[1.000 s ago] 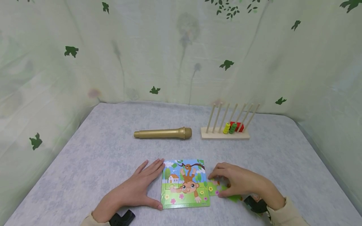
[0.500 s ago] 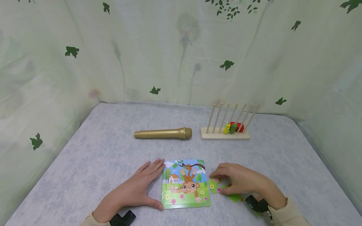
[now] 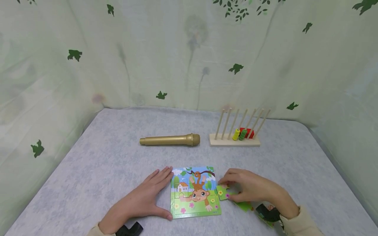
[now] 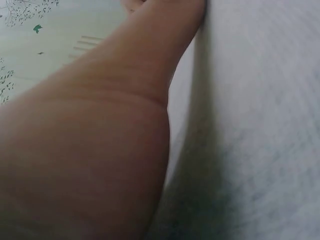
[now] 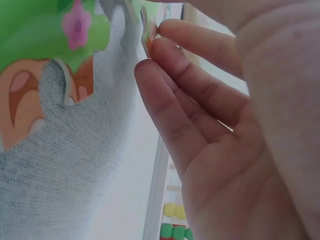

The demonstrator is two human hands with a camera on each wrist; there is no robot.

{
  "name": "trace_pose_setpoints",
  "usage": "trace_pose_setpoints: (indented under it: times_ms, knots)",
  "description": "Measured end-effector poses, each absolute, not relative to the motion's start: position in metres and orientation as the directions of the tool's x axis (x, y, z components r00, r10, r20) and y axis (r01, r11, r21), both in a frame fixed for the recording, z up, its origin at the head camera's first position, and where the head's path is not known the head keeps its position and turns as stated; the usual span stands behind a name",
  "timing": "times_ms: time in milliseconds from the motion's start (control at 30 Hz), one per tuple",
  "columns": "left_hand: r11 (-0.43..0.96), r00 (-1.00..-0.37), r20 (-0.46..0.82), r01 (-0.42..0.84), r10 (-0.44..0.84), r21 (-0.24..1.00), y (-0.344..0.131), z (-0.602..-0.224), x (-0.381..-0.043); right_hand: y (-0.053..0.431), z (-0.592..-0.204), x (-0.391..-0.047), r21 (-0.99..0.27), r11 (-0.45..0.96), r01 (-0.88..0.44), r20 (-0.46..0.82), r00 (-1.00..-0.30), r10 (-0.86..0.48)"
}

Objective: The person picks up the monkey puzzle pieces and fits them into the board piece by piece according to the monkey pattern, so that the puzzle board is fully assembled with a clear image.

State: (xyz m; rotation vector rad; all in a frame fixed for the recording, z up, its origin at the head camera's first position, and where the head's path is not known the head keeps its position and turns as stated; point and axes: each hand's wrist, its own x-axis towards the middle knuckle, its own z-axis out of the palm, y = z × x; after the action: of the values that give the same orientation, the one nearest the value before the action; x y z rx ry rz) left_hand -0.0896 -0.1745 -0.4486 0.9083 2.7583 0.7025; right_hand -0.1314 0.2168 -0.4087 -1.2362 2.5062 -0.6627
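Observation:
A square jigsaw puzzle [image 3: 196, 193] with a monkey picture lies near the front of the table. My left hand [image 3: 144, 200] rests along its left side, fingertips at the upper left corner and thumb at the lower left. Just off the puzzle's right edge, my right hand [image 3: 251, 186] pinches a green jigsaw piece [image 3: 221, 193] with flowers between thumb and fingers. In the right wrist view that piece [image 5: 145, 31] shows nearly edge-on at the fingertips. Another green piece [image 3: 244, 206] lies partly hidden below the right hand.
One more piece [image 3: 267, 222] peeks out beneath the right wrist camera [image 3: 267, 213]. Farther back lie a gold microphone [image 3: 169, 140] and a wooden peg rack [image 3: 234, 142] with yellow, green and red beads. A printed curtain [image 3: 189, 49] closes off the table's back.
The pinched piece has turned slightly and now sits at an angle beside the puzzle. Puzzle and left hand have shifted a little to the right.

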Motion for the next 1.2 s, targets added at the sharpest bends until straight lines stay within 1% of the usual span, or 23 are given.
trace_pose_setpoints:
  times_ms: [533, 833, 1200]
  knots:
    - [0.704, -0.8, 0.001, 0.53, 0.601, 0.473, -0.1744, -0.4475, -0.0904, 0.213, -0.4082, -0.1291, -0.518, 0.568, -0.639, -0.079, -0.626, -0.776]
    - [0.706, -0.805, -0.019, 0.509, 0.593, 0.492, -0.1744, -0.4478, -0.0902, 0.2125, -0.4085, -0.1288, -0.508, 0.559, -0.655, -0.058, -0.622, -0.781]
    - [0.706, -0.805, -0.008, 0.515, 0.593, 0.486, -0.1747, -0.4504, -0.0904, 0.2076, -0.4054, -0.1305, -0.503, 0.553, -0.664, -0.043, -0.619, -0.784]
